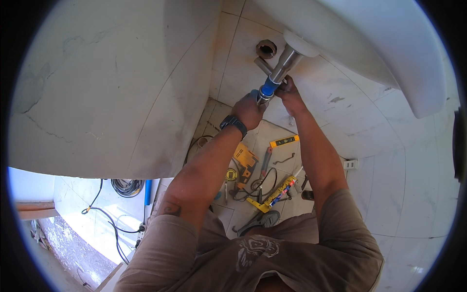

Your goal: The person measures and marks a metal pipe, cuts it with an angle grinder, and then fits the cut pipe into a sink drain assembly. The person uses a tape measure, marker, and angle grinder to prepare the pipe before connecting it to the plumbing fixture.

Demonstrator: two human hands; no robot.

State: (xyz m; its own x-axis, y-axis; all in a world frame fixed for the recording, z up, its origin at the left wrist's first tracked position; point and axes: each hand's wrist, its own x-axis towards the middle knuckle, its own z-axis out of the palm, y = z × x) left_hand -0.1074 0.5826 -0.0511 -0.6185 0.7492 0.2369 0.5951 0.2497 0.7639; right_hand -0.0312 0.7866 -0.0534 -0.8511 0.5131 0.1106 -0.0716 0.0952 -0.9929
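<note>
A chrome drain pipe (288, 61) comes down at a slant from the underside of a white sink (360, 36). Its lower stretch carries a blue section (270, 86), with a shiny metal ring below that. My left hand (248, 111), a dark watch on its wrist, is closed around the pipe's lower end. From the other side, my right hand (290, 95) has its fingers bent against the pipe by the blue section; the fingertips are partly hidden behind it. A short chrome side pipe (263, 65) sticks out near a round wall hole (266, 49).
Below my arms, the tiled floor holds a yellow power tool (244, 159), a small yellow level (284, 141), a red-handled tool (266, 160), a caulking gun with a tube (275, 195) and a tape measure (231, 174). A marble-patterned panel (107, 87) stands left; cables (127, 187) hang lower left.
</note>
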